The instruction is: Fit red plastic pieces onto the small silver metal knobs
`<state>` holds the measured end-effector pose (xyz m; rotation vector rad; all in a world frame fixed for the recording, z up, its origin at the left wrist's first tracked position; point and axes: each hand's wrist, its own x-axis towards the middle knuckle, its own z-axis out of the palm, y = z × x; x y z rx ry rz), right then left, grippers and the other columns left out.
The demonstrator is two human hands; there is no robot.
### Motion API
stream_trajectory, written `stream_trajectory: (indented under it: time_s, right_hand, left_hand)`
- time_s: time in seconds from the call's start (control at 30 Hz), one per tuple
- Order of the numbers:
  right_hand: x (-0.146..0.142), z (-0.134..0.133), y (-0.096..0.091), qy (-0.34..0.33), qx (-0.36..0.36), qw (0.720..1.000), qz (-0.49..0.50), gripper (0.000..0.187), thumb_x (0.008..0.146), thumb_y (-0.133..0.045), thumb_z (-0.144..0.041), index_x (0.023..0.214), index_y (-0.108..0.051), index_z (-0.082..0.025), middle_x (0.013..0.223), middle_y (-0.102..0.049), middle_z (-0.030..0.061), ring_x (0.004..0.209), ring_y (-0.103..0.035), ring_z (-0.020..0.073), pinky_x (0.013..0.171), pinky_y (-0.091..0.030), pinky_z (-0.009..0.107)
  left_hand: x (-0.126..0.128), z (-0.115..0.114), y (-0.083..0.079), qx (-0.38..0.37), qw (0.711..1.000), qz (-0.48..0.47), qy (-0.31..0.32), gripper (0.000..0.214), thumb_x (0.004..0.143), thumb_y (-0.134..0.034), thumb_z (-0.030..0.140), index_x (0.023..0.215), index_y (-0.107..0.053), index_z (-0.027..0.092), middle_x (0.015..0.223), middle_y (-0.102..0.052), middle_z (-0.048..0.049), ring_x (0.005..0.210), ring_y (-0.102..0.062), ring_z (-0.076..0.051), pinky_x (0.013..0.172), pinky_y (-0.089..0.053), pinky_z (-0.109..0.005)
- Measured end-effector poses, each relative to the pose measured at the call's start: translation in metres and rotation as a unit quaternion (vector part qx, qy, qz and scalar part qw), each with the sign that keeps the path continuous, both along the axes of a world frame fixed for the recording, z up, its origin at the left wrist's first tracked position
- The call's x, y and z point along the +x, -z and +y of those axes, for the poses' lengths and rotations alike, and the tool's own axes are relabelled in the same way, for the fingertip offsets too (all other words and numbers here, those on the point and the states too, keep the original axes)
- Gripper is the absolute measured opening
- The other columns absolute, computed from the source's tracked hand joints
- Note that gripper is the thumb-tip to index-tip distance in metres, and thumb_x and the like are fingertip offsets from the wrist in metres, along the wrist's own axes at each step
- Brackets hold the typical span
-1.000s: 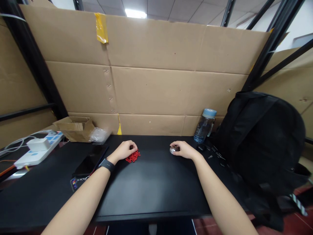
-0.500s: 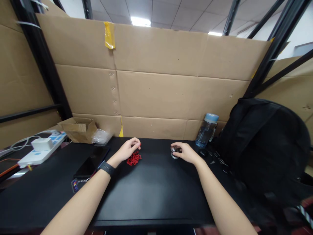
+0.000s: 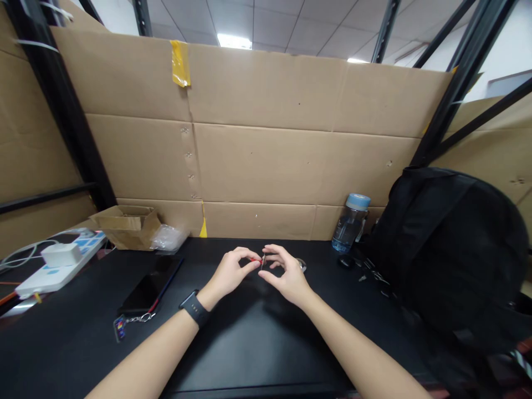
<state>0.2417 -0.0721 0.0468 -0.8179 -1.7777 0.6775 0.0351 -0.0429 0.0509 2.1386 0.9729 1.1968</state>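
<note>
Over the middle of the black table, my two hands meet with fingertips almost touching. My left hand [image 3: 233, 270], a dark watch on its wrist, pinches a small red cord-like piece [image 3: 255, 260]. Between the thumb and fingers of my right hand [image 3: 286, 272] is a thin, shiny round metal piece [image 3: 264, 260], seen nearly edge-on; whether it is a ring or a disc I cannot tell. The red piece touches it or lies just beside it. Another shiny round metal piece [image 3: 302, 266] rests on the table, partly hidden behind my right hand.
A phone [image 3: 150, 285] with a keychain [image 3: 120, 328] lies at left, near a cardboard box [image 3: 128, 230], a plastic bag [image 3: 169, 238] and a power strip [image 3: 62, 271]. On the right stand a water bottle [image 3: 351, 224] and a black backpack [image 3: 453, 260]. Cardboard [image 3: 266, 166] walls the back.
My right hand has lifted a thin round metal piece off the table and moved left. My left hand has moved right with a red piece; the red pile is now out of sight.
</note>
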Motion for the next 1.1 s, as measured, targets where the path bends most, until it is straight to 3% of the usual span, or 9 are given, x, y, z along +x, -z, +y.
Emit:
stream_trajectory:
  time_s: [0.13,0.3,0.43,0.6,0.93,1.1]
  right_hand:
    - [-0.005,-0.004,0.001,0.022,0.027,0.999,0.005,0.058,0.08,-0.079,-0.028,0.133,-0.054,-0.029,0.133,-0.061,0.0102,0.113,-0.068,0.0259,0.087,-0.059,0.038]
    - [-0.005,-0.001,0.006,0.016,0.008,1.0,0.025,0.059,0.078,-0.082,-0.033,0.13,-0.055,-0.028,0.129,-0.063,0.0099,0.113,-0.069,0.0272,0.088,-0.06,0.039]
    - [-0.002,0.002,0.008,-0.001,-0.002,0.999,0.034,0.062,0.075,-0.085,-0.034,0.129,-0.055,-0.027,0.127,-0.065,0.0102,0.112,-0.07,0.0275,0.088,-0.06,0.039]
    - [-0.002,0.002,0.008,-0.016,-0.017,0.999,0.043,0.062,0.074,-0.085,-0.033,0.128,-0.055,-0.028,0.127,-0.065,0.0101,0.113,-0.07,0.0277,0.09,-0.06,0.039]
    - [0.001,0.008,0.014,-0.043,-0.055,0.994,0.09,0.037,0.069,-0.089,-0.039,0.086,-0.062,-0.021,0.112,-0.065,0.0057,0.089,-0.074,0.0208,0.082,-0.063,0.036]
    - [0.005,0.006,0.005,-0.064,-0.033,0.996,0.057,0.023,0.081,-0.08,-0.038,0.097,-0.073,-0.022,0.118,-0.064,0.0078,0.101,-0.071,0.0218,0.089,-0.061,0.037]
  left_hand:
    - [0.006,-0.003,0.002,0.025,1.0,-0.013,0.003,0.014,0.093,-0.064,0.034,0.089,-0.074,0.023,0.109,-0.068,-0.0065,0.107,-0.063,-0.023,0.1,-0.048,-0.038]
    - [0.009,-0.007,0.002,0.061,0.997,0.028,-0.044,0.016,0.095,-0.062,0.036,0.091,-0.074,0.025,0.121,-0.06,-0.0074,0.121,-0.053,-0.026,0.108,-0.041,-0.044]
    - [0.011,-0.011,0.002,0.091,0.99,0.067,-0.081,0.016,0.096,-0.061,0.036,0.092,-0.073,0.026,0.123,-0.059,-0.0068,0.121,-0.049,-0.028,0.105,-0.039,-0.049]
    - [0.013,-0.014,0.002,0.126,0.983,0.089,-0.103,0.013,0.095,-0.06,0.032,0.094,-0.072,0.026,0.121,-0.059,-0.007,0.119,-0.049,-0.028,0.101,-0.039,-0.047]
    - [0.012,-0.017,-0.004,0.145,0.981,0.109,-0.067,0.013,0.095,-0.061,0.031,0.092,-0.073,0.027,0.111,-0.063,-0.0066,0.111,-0.053,-0.026,0.095,-0.04,-0.042]
    - [0.005,-0.015,-0.007,0.158,0.978,0.108,-0.088,0.014,0.095,-0.058,0.025,0.093,-0.072,0.025,0.113,-0.062,-0.0074,0.112,-0.053,-0.025,0.094,-0.039,-0.041]
